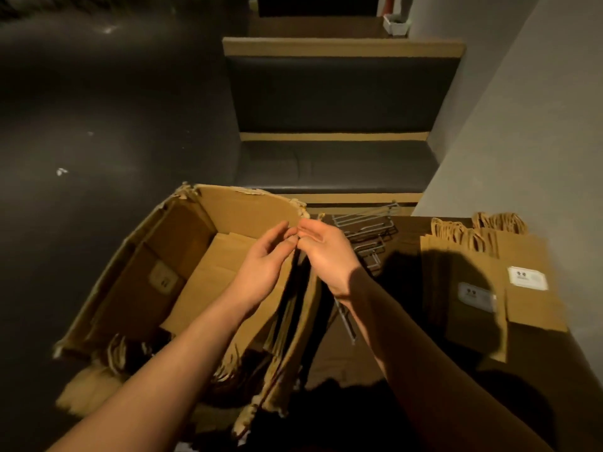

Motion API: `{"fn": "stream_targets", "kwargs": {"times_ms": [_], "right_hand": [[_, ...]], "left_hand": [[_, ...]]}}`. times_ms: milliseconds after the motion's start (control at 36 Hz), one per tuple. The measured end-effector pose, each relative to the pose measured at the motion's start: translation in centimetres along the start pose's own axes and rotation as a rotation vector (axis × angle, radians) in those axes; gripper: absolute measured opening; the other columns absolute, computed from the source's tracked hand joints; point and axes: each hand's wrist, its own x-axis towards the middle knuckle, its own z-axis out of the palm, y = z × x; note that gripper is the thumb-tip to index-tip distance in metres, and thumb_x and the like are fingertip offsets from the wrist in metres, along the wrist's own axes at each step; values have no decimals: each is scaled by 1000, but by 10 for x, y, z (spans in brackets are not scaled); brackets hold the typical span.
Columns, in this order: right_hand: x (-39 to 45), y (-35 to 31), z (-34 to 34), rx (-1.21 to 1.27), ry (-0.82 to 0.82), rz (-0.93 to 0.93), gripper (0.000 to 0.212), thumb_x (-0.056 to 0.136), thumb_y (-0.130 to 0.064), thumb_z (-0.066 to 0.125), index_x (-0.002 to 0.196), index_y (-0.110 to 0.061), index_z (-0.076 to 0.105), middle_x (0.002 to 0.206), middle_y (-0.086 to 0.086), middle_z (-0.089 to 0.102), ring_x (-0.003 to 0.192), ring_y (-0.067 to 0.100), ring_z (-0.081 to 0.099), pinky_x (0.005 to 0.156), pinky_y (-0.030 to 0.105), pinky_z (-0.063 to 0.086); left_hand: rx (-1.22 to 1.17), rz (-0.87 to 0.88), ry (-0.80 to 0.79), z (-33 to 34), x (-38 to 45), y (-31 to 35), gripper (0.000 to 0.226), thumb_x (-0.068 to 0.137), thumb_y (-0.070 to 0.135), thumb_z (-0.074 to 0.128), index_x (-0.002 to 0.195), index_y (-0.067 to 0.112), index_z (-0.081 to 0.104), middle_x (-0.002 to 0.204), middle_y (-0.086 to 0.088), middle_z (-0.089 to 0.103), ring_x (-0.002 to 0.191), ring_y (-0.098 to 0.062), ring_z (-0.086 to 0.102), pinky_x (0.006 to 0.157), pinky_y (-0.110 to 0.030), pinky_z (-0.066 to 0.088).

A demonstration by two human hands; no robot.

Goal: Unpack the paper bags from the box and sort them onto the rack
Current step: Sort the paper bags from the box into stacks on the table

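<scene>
A torn, open cardboard box (pixel 137 265) stands on the dark floor at the lower left, with flat brown paper bags (pixel 208 275) lying inside. My left hand (pixel 266 256) and my right hand (pixel 321 247) meet over the box's right wall, pressed from both sides on a stack of paper bags (pixel 295 324) held on edge. A wire rack (pixel 367 233) lies on the table just right of my hands. Two piles of brown paper bags with twisted handles (pixel 473 288) and white labels rest flat on the table at the right.
The dark wooden table (pixel 401 233) runs along a grey wall (pixel 522 125) at the right. A black padded bench with wooden trim (pixel 336 164) stands beyond the box and table. The floor at the left is dark.
</scene>
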Motion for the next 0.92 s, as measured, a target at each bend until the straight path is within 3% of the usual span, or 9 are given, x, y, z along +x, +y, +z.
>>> {"fn": "stream_targets", "kwargs": {"times_ms": [111,194,306,417,472,583,722,806,917], "right_hand": [[5,-6,66,66,-114,107,51,95,-16,54,145,-13,41,143,2,49,130,14,46,114,40,35],[9,3,116,63,-124,262,49,94,-13,53,143,-13,44,125,10,58,117,22,52,108,46,40],[21,46,172,-165,-119,421,52,93,-17,56,142,-11,44,144,10,45,129,26,44,98,31,41],[12,91,195,-312,-83,577,57,94,-22,56,145,-5,37,143,15,45,127,27,49,91,24,44],[6,112,201,-392,-46,586,56,92,-21,55,143,-4,38,146,16,39,128,28,47,96,28,47],[0,131,207,-530,-22,607,66,95,-23,55,151,-18,22,160,13,-2,144,37,19,112,42,36],[-2,135,209,-589,-4,558,67,91,-18,61,149,-24,28,159,13,7,140,41,24,103,48,45],[-1,135,216,-641,-51,508,81,88,-21,66,152,-30,18,161,8,4,145,38,14,110,55,35],[-3,134,222,-776,-43,447,85,91,-29,62,153,-34,4,162,7,1,148,34,7,114,62,12]], "left_hand": [[48,-70,54,-66,-2,-29,53,98,35,53,148,23,40,145,5,50,131,-9,46,116,-38,33],[129,-204,91,-113,1,-66,54,98,30,55,148,17,39,147,1,47,134,-14,44,115,-37,32],[233,-451,51,-159,-1,-120,50,96,24,57,141,5,45,134,-1,53,128,-24,50,102,-28,38],[269,-612,-30,-186,-7,-166,33,92,19,59,123,9,59,118,-12,66,106,-27,63,99,-40,49],[307,-606,-55,-190,-9,-177,34,90,22,62,123,14,59,120,-11,66,107,-28,62,102,-38,46],[406,-518,-3,-192,-11,-183,36,93,27,62,125,12,59,124,-6,63,115,-27,58,95,-29,42],[314,-380,38,-191,-15,-189,24,92,33,63,104,12,64,105,2,64,98,-18,57,88,-27,40],[171,-325,-27,-192,-18,-188,24,95,28,59,90,5,57,86,-11,70,88,-26,65,88,-46,52],[0,-205,-151,-188,-27,-170,14,98,14,56,84,14,59,76,0,68,79,-18,65,70,-24,51]]}}
